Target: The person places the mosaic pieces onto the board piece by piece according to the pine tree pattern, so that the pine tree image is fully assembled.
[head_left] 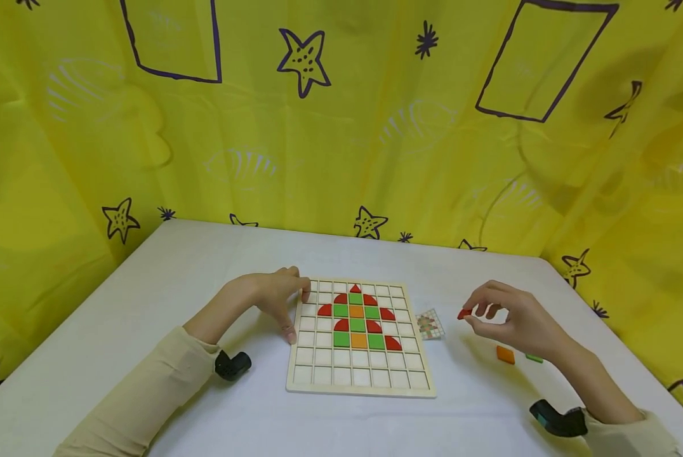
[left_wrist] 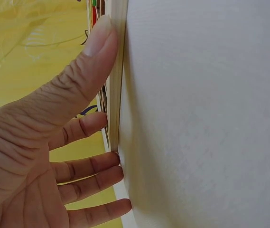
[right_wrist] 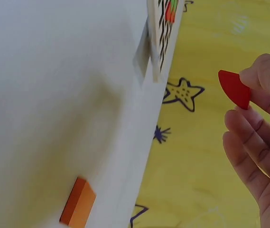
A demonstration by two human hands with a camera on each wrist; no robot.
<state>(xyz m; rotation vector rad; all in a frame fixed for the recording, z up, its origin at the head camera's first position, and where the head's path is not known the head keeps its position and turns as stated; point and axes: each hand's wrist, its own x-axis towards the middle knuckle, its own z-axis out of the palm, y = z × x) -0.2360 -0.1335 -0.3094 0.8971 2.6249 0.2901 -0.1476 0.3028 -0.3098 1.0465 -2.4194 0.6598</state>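
Observation:
A wooden grid board (head_left: pixel 313 376) lies flat on the white table. Red, green and orange tiles fill its middle cells in a tree-like pattern, with a red triangle (head_left: pixel 355 289) at the top. My left hand (head_left: pixel 277 298) rests at the board's left edge; in the left wrist view its thumb (left_wrist: pixel 99 42) touches the side and the fingers spread along it. Off to the right of the board, my right hand (head_left: pixel 510 317) is raised above the table. Between thumb and fingertips it pinches a red quarter-circle tile (right_wrist: pixel 234 89), whose curved side faces outward.
A small pattern card (head_left: pixel 431 325) sits against the board's right edge. Below my right hand lie an orange tile (head_left: pixel 505 355) and a green tile (head_left: pixel 534 358), the latter partly hidden by the wrist. A yellow patterned curtain (head_left: pixel 330 152) hangs behind the table.

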